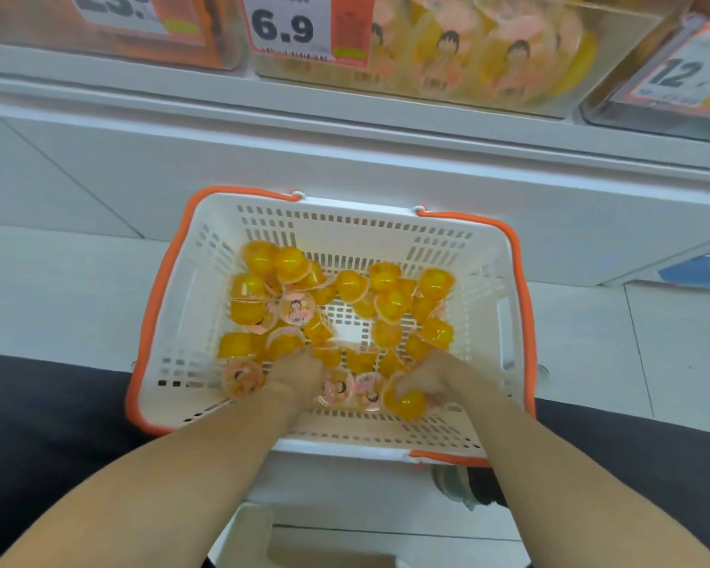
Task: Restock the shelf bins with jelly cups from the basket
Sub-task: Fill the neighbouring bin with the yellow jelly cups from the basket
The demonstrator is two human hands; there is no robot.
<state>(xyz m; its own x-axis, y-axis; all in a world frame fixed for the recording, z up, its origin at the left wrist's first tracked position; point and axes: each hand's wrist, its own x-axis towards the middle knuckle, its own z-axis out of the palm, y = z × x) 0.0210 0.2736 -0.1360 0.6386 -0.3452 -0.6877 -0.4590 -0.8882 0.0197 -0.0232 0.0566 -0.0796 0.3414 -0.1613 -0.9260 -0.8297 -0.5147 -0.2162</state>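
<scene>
Down in the white basket (505,305) with the orange rim, the jelly cups (345,297) lay in a loose single layer across its slatted floor, most showing their yellow domes, a few turned so the pink printed lids faced up. They crowded the middle and the near wall; the far end of the basket floor was bare. The basket itself stood on the floor, hard against the white base of the shelf.

Both hands were inside it, at the near wall. The right hand (423,381) had its fingers curled round one yellow cup (406,401), with others pressed up close to it. The left hand (296,373) was buried knuckles-up among the cups by the near-left part of the pile; its fingers seemed bent down into them, but whether they held one I could not tell.

From the hands, the bin (615,63) that needed filling lay straight ahead and well above, on the shelf, behind the price tag (287,24) reading 6.9. It already held cups with the same pink lids. The lift would probably run up and forward over the basket's far rim, and the right hand, already loaded, looked the readier of the two. Neighbouring bins stood on either side with their own tags.
</scene>
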